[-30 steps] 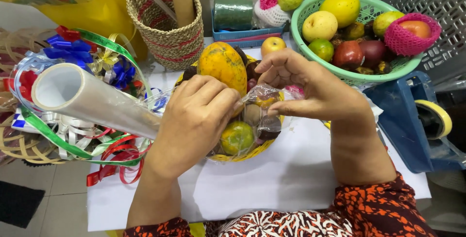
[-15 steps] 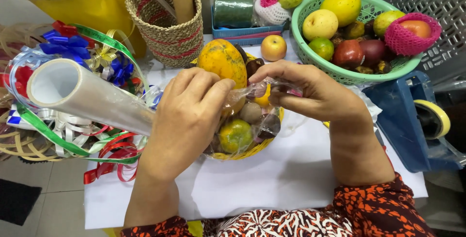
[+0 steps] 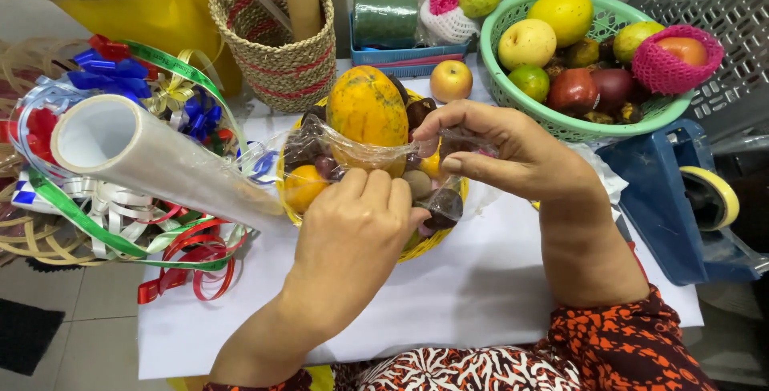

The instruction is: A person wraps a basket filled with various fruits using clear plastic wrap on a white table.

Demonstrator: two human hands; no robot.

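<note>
Head view. Cling-film roll (image 3: 152, 163) at table's left edge, sheet running right. Left hand (image 3: 352, 231) curled, pressing film (image 3: 352, 151) over yellow fruit basket (image 3: 436, 239) at table centre. Right hand (image 3: 513, 155) pinching film edge taut, presumably for smooth wrap. Green fruit basket (image 3: 561, 122) at far right corner.

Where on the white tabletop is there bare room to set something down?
Bare white tabletop lies between the yellow fruit basket and the near edge. The ribbons crowd the left, the green fruit basket and blue tape dispenser the right.
</note>
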